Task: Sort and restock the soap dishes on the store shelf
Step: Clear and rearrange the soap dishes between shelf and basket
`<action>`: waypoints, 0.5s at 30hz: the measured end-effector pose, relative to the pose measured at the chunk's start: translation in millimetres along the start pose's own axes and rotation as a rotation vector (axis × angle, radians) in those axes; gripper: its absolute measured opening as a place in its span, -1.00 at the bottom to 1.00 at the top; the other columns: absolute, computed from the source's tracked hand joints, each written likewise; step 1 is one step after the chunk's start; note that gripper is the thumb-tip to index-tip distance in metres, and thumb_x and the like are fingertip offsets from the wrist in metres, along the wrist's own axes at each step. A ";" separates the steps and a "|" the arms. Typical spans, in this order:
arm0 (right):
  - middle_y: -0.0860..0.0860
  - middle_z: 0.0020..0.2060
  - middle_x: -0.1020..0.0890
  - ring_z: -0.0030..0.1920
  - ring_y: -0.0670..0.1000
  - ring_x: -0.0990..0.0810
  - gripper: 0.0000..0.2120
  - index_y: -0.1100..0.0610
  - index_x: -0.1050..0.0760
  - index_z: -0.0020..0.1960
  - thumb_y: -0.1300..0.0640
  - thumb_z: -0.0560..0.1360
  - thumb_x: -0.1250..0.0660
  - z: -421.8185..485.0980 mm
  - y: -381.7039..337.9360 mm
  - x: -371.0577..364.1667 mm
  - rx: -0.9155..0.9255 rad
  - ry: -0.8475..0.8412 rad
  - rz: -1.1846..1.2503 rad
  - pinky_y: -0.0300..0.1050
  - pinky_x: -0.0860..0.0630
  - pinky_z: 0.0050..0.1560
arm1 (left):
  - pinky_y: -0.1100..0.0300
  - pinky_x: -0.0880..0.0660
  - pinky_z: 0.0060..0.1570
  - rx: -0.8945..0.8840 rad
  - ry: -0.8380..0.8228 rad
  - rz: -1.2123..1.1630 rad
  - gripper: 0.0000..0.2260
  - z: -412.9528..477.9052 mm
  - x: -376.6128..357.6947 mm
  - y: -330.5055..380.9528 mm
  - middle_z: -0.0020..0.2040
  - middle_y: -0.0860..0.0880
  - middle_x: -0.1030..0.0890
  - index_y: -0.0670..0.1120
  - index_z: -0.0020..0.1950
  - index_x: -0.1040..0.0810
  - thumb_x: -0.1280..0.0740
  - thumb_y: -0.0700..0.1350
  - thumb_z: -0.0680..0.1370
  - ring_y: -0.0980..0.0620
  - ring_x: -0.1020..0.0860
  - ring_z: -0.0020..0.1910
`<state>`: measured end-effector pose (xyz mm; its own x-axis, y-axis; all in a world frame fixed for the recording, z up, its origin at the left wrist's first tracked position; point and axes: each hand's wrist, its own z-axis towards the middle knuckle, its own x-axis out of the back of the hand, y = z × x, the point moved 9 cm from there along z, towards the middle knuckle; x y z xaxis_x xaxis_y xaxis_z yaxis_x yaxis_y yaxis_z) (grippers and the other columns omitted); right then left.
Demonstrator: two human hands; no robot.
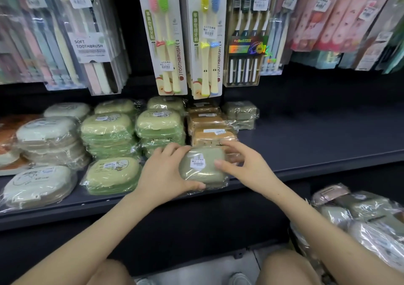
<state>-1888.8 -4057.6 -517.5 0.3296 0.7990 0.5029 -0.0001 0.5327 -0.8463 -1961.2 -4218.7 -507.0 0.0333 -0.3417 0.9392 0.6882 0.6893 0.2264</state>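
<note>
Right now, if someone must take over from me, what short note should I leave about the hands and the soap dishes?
Left hand and right hand: both grip one wrapped olive soap dish at the front of the shelf, in front of the brown stack.
Done: pale stacks at the left, light green stacks, brown stack, small olive stack at the back.
Left: set this dish down, probably with the olive stack; then shelve the pile of wrapped dishes low at the right.

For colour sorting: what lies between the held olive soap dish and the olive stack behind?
A row of wrapped tan soap dishes, shown in the head view.
</note>
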 end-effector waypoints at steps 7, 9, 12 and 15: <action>-0.05 0.11 -0.60 -0.02 -0.09 -0.64 -0.53 0.01 -0.48 0.25 0.26 0.41 -0.50 -12.0 37.0 54.7 -0.157 0.159 0.282 -0.30 -0.55 -0.23 | 0.23 -0.26 0.21 -0.155 0.056 0.024 -0.10 33.0 -7.6 72.6 0.31 0.09 -0.36 0.12 0.49 -0.24 -0.39 0.43 0.24 0.00 -0.31 0.22; 0.00 0.13 -0.60 -0.01 -0.02 -0.64 -0.50 0.08 -0.48 0.29 0.29 0.40 -0.50 -11.8 51.3 74.6 -0.212 0.193 0.336 -0.27 -0.55 -0.24 | 0.18 -0.28 0.25 -0.182 0.034 0.013 -0.13 46.6 -14.5 85.2 0.35 0.10 -0.34 0.15 0.49 -0.23 -0.35 0.45 0.26 -0.01 -0.29 0.26; 0.01 0.12 -0.62 0.02 0.04 -0.64 -0.49 0.11 -0.48 0.31 0.31 0.40 -0.49 -9.1 75.3 114.3 -0.275 0.263 0.336 -0.16 -0.55 -0.18 | 0.06 -0.31 0.29 -0.208 0.027 0.022 -0.20 66.1 -22.1 88.4 0.41 0.04 -0.32 0.15 0.49 -0.26 -0.16 0.51 0.34 -0.05 -0.29 0.33; 0.03 0.06 -0.62 -0.02 0.08 -0.64 -0.50 0.15 -0.46 0.32 0.34 0.41 -0.46 -1.7 108.5 154.6 -0.352 0.367 0.345 -0.04 -0.58 -0.08 | -0.03 -0.39 0.21 -0.206 0.098 0.052 -0.30 84.8 -24.2 76.5 0.33 -0.08 -0.46 0.05 0.38 -0.46 0.00 0.41 0.41 -0.14 -0.41 0.27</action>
<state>-1836.3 -3876.7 -531.8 0.6701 0.7271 0.1493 0.1266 0.0862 -0.9882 -1970.8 -4103.5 -490.5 0.1357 -0.3766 0.9164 0.8168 0.5659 0.1116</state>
